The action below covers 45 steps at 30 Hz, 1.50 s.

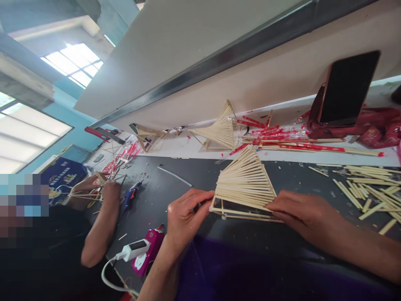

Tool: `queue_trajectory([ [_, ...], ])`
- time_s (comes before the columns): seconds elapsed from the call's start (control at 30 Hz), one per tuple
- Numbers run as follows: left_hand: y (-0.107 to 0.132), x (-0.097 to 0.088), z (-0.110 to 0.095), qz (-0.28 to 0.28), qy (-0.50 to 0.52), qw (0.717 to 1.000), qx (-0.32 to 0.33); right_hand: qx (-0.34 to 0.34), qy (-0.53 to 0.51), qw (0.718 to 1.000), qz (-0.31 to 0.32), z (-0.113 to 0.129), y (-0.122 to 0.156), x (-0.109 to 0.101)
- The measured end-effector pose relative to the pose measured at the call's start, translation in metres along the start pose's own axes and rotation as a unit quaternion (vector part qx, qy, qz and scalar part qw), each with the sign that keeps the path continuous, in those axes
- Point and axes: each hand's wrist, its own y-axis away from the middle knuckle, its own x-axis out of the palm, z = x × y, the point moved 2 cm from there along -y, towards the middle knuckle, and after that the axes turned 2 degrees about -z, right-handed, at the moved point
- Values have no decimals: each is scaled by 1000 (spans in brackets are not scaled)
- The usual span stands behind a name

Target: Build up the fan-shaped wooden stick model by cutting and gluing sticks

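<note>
A model built of thin wooden sticks (242, 182) rests at the near edge of the dark table, its sticks fanned into a twisted surface over a stick frame. My left hand (189, 213) pinches the frame's left corner between thumb and fingers. At the right corner, my right hand (300, 211) grips the end of the lowest sticks. Both hands are closed on the same model. Behind it, a similar finished-looking stick model (219, 129) stands on the white ledge.
Loose cut sticks (369, 188) lie at the right. Red-wrapped sticks (282, 138) and a propped phone (349, 90) line the ledge. To the left are a glue gun (131, 195), a pink power socket (148, 251) with a white plug, and a co-worker's arm (105, 223) beside another stick frame.
</note>
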Motion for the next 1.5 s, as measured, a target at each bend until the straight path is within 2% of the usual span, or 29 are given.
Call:
queue_trajectory([
  [0.47, -1, 0, 1, 20, 5, 1000, 20, -3, 2, 1000, -2, -2, 0, 0],
  [0.83, -2, 0, -2, 16, -10, 999, 28, 0, 19, 1000, 6, 1, -2, -1],
  [1.07, -2, 0, -1, 24, -38, 997, 58, 6, 15, 1000, 8, 3, -3, -2],
  [1.3, -2, 2, 5, 25, -70, 994, 86, 55, 53, 997, -10, 5, -2, -7],
  [1.5, -1, 2, 10, 19, -73, 992, 97, 120, 100, 988, 13, -1, 11, -14],
])
